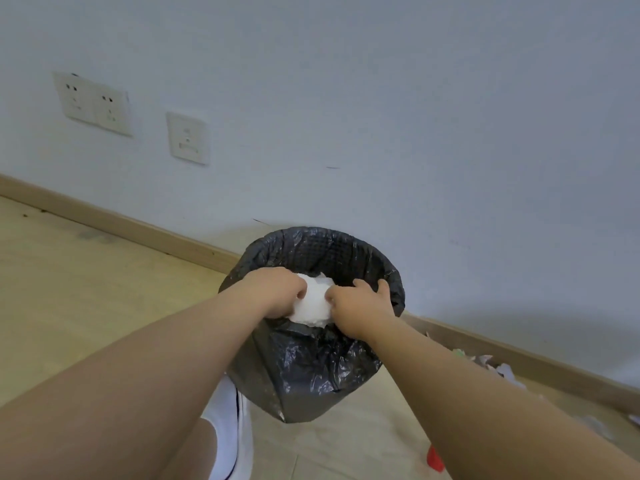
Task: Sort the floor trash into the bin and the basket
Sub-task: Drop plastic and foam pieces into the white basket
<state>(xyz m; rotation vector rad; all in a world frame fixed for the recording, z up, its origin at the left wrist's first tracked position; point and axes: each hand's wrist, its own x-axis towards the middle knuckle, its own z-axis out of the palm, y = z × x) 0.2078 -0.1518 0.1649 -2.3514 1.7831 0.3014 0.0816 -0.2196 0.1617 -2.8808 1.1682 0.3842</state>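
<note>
A round bin [311,368] lined with a black plastic bag stands on the wooden floor against the wall. Over its near rim, a crumpled white paper wad [311,303] sits between both hands. My left hand [273,292] grips the wad from the left with curled fingers. My right hand [356,306] pinches it from the right, with some fingers spread toward the bin's far right rim. No basket is in view.
Scraps of crumpled paper [498,367] lie along the skirting board at the right. A small red object [434,459] sits on the floor near the bottom. My white shoe [235,427] is beside the bin's base. Wall sockets [93,103] are at the left.
</note>
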